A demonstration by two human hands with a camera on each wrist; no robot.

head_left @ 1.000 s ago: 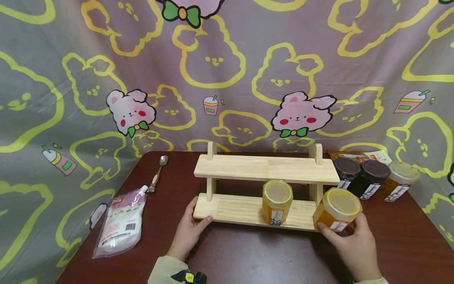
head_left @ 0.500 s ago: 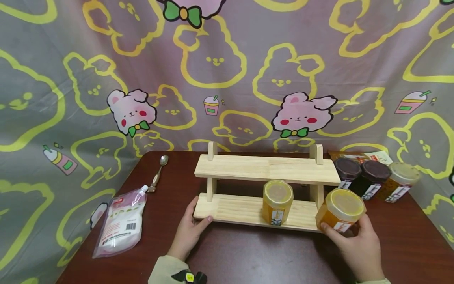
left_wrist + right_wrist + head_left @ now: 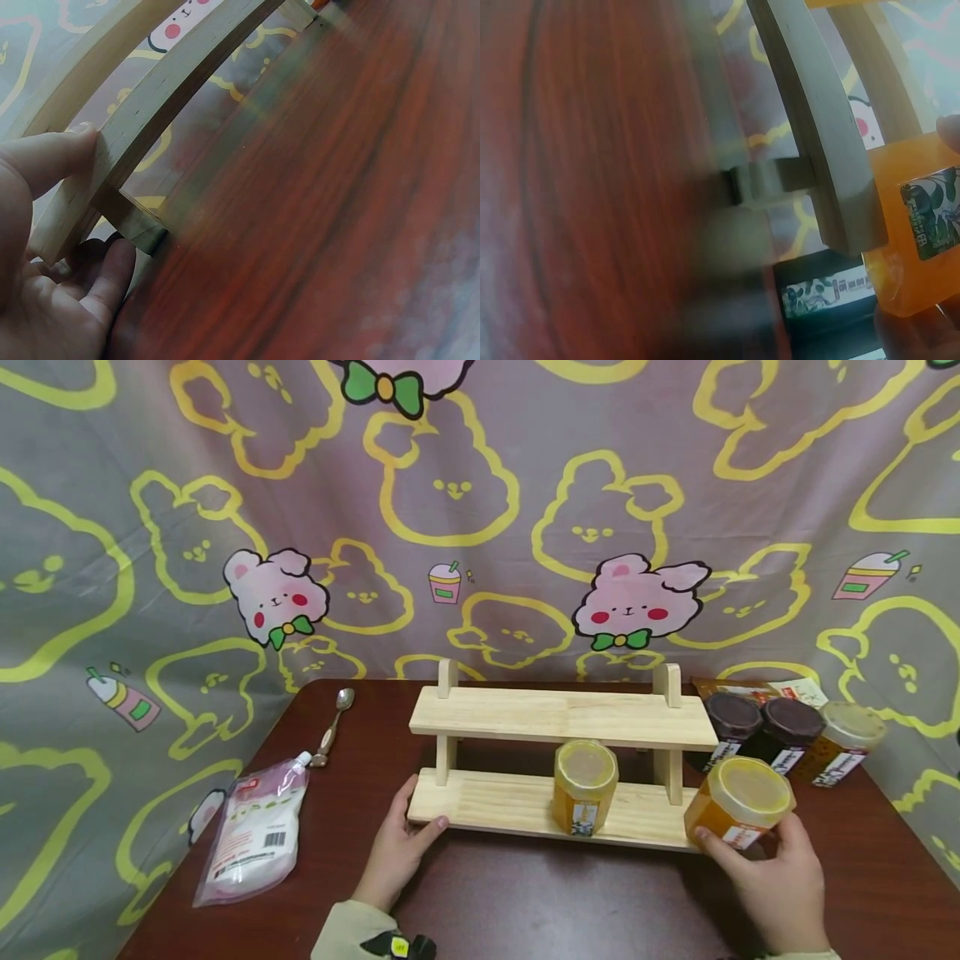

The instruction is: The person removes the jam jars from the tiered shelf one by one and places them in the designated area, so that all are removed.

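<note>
A two-tier wooden rack (image 3: pixel 495 797) stands in the middle of the table. Its lower board is gripped at the left end by my left hand (image 3: pixel 397 852), thumb on top; the left wrist view shows fingers (image 3: pixel 112 277) below the board. My right hand (image 3: pixel 783 889) holds a jar of orange contents (image 3: pixel 726 817) with a pale yellow lid, tilted slightly, at the right end of that board. In the right wrist view this jar (image 3: pixel 900 277) overlaps the board's end, its patterned label showing. A similar jar (image 3: pixel 583 802) stands on the lower board, right of centre.
Two dark-lidded jars (image 3: pixel 791 727) and a pale-lidded jar (image 3: pixel 843 743) stand at the back right, a flat brown packet (image 3: pixel 738 689) behind them. On the left lie a spouted pouch (image 3: pixel 258 831) and a spoon (image 3: pixel 330 735). A patterned curtain (image 3: pixel 517 527) hangs behind.
My right hand has shifted right with the jar, carrying it further toward the lower board's end. The left hand, rack and other jar stay put.
</note>
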